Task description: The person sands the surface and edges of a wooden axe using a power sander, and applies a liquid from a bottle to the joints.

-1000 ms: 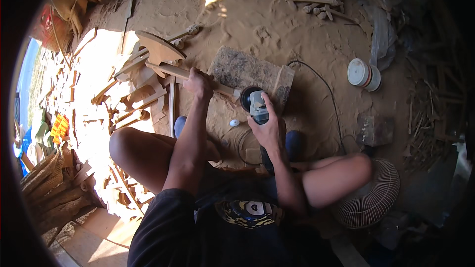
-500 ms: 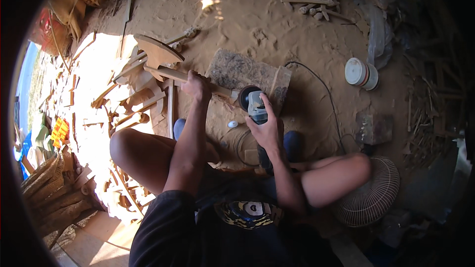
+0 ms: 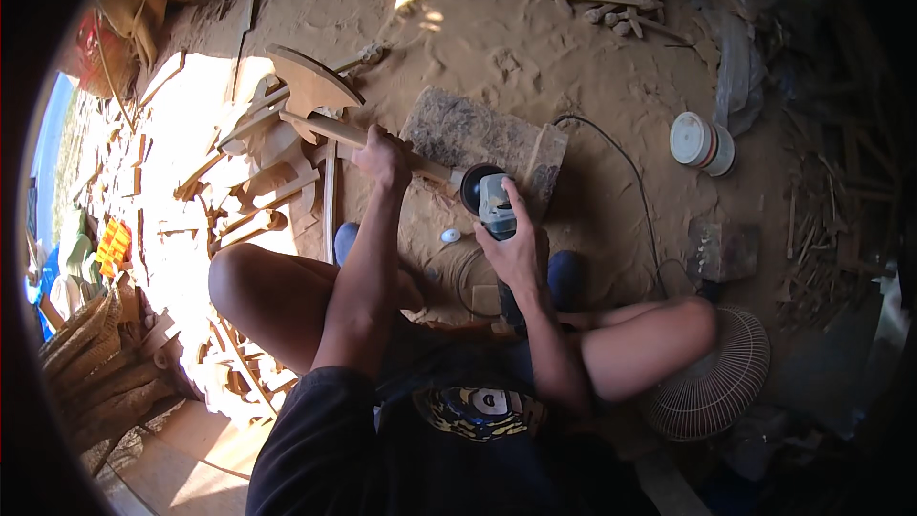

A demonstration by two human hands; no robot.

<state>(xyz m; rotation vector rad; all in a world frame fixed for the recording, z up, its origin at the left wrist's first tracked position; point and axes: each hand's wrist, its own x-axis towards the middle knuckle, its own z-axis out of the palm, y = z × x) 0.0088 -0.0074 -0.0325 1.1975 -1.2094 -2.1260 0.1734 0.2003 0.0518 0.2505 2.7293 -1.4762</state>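
Head view: at the left, a sunlit heap of pale, jumbled wooden offcuts (image 3: pixel 287 193) borders the working space, its right edge near the curved blade of a pale-brown, axe-shaped wooden piece (image 3: pixel 334 128); the sandy brown floor (image 3: pixel 458 48) gives room beyond the far edge of a rough, grey-brown rectangular block (image 3: pixel 468 134); the left forearm rises steeply from below, its hand (image 3: pixel 382 160) wrapped in a closed grip around the wooden handle, which slants down rightward past the block's near-left side; the handle's right end meets a round black disc (image 3: pixel 470 189) on a grey-topped angle grinder (image 3: pixel 496 205); the right hand (image 3: pixel 516 253) holds that grinder, forearm leaning leftward, index finger stretched along its head; farther right, a thin black cord (image 3: pixel 638 182) curves between the block and a white cylindrical tub (image 3: pixel 697 143).
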